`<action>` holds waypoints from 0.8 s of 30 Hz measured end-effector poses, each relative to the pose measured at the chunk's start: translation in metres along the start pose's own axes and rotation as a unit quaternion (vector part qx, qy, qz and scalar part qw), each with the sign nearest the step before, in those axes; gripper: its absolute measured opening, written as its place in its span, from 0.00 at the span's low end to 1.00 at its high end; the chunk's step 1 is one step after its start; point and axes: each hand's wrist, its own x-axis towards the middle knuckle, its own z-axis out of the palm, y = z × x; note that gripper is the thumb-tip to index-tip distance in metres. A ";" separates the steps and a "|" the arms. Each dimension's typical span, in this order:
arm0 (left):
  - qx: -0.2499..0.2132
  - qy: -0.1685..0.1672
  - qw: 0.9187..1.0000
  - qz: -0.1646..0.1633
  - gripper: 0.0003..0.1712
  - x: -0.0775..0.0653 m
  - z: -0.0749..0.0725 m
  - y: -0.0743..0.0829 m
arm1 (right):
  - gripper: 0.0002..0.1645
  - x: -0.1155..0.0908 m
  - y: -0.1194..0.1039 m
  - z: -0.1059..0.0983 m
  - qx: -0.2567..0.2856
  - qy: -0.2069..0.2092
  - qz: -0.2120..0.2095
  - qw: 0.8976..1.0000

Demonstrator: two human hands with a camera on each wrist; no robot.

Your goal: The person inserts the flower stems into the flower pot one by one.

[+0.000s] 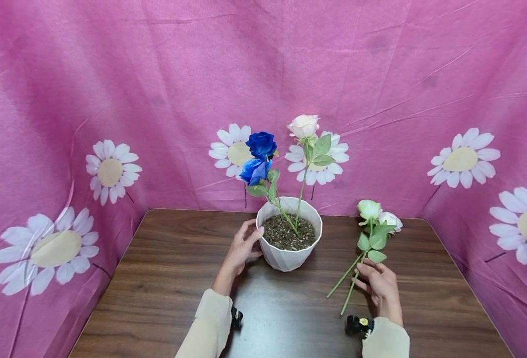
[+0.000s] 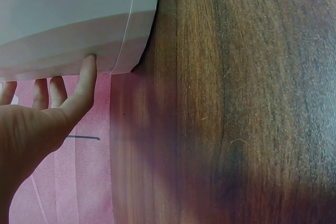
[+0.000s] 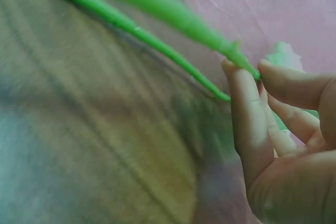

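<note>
Pink cloth (image 1: pixel 178 74) filled the whole back of my head view, big printed daisies (image 1: pixel 110 172) all across it, and there below it sat the counter (image 1: pixel 173 258), dark brown and wood-grained! On it, up by the far edge and near the middle, I had the white pot (image 1: pixel 285 258), upright, faceted, with dark soil (image 1: pixel 274 240) inside. Out of that soil rose a pale pink rose (image 1: pixel 304 127), tall and leafy, and to its left two blue blooms (image 1: pixel 262 144), one just above the other, leaning left. Over to the right, well apart from the pot, I spotted two loose roses (image 1: pixel 370 211), one light green, one whitish, lying close together with their stems crossing towards me. Now the hands: the left hand (image 1: pixel 240 249) had its grip on the pot's left side, thumb at the rim, fingertips against the outer wall, as my left wrist view confirmed! And the right hand (image 1: pixel 383 287)? Its grip was a neat pinch, thumb and fingers closed on one green stem (image 1: pixel 347 300); which bloom that belonged to, I couldn't tell. Smallest of all, a black device (image 1: pixel 359 324) showed at the right cuff.
</note>
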 end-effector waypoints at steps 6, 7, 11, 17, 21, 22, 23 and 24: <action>-0.001 -0.002 1.000 0.005 0.27 0.000 0.000 -0.002 | 0.16 0.003 -0.009 0.001 0.092 0.053 -0.009 0.994; -0.001 -0.001 1.000 0.005 0.27 0.000 0.000 -0.002 | 0.14 0.004 -0.011 0.002 0.121 0.063 -0.011 0.991; -0.001 0.001 1.000 0.005 0.27 0.000 0.000 -0.002 | 0.08 0.005 -0.018 0.003 0.221 0.073 -0.015 0.972; 0.000 0.004 1.000 0.001 0.27 0.000 0.000 -0.002 | 0.10 0.006 -0.027 0.006 0.283 0.070 -0.027 0.956; 0.002 0.004 1.000 0.000 0.27 0.001 0.000 -0.002 | 0.10 0.006 -0.033 0.009 0.293 0.057 -0.044 0.953; 0.003 0.004 1.000 0.000 0.27 0.001 0.000 -0.002 | 0.10 0.007 -0.035 0.010 0.296 0.053 -0.049 0.952; 0.002 0.004 1.000 -0.001 0.27 0.001 0.000 -0.002 | 0.09 0.007 -0.036 0.011 0.301 0.049 -0.054 0.951; 0.003 0.004 1.000 -0.002 0.27 0.001 0.000 -0.002 | 0.09 0.007 -0.038 0.012 0.303 0.043 -0.058 0.950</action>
